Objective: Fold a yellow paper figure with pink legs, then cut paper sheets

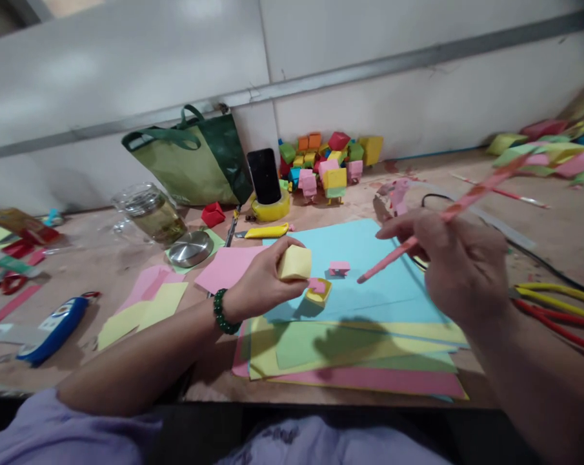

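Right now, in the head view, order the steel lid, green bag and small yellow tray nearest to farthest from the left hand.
1. small yellow tray, just right of the left hand.
2. steel lid, on its left.
3. green bag, back-left by the wall.

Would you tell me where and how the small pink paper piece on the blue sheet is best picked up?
Probably from above, pinching its two short sides lightly: the pink paper piece lies low and flat on the blue sheet with bare sheet all round, and folded paper crushes easily.
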`<state>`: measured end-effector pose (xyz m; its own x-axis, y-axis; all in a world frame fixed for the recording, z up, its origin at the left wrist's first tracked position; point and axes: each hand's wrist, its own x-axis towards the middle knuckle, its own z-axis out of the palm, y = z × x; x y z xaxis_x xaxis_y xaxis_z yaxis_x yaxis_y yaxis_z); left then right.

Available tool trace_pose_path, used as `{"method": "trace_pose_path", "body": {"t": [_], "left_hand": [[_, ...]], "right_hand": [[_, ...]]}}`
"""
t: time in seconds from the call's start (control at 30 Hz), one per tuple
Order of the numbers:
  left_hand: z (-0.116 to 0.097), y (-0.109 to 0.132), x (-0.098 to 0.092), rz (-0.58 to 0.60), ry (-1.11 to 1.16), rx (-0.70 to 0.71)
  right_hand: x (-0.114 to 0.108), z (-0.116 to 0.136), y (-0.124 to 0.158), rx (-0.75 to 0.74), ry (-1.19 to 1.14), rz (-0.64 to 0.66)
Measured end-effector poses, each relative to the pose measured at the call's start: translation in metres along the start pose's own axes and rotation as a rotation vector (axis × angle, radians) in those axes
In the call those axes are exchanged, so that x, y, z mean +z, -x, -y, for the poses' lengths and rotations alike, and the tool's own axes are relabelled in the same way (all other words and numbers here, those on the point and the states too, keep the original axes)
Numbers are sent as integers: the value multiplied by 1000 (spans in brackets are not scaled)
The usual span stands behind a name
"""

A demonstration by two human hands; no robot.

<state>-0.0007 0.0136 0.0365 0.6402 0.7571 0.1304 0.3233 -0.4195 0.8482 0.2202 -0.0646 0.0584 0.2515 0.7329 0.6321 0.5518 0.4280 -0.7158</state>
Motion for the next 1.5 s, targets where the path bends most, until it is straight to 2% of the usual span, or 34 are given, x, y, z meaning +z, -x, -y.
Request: {"method": "trace_pose_path", "body": {"t": [0.07,0.23,0.53,0.73,0.93,1.13,1.27,1.5], "left_hand": [[4,-3,4,41,15,-11],[11,-11,10,111,-2,29],[16,-12,16,123,-119,96],[15,-11,17,107,-112,60],[10,-14,13,80,-2,-4],[6,-16,15,135,89,-122],[6,-16,17,125,94,-122],[11,-13,21,125,84,-104]], "right_hand": [[3,-2,3,77,-84,3],[18,-14,9,169,-167,155],[29,-24,13,182,-98,301],[35,-27,18,94,-66,356],[35,-24,18,102,-68,276],[34,-26,17,74,-42,308],[34,-25,17,68,-36,279],[35,-25,18,34,-18,306]]}}
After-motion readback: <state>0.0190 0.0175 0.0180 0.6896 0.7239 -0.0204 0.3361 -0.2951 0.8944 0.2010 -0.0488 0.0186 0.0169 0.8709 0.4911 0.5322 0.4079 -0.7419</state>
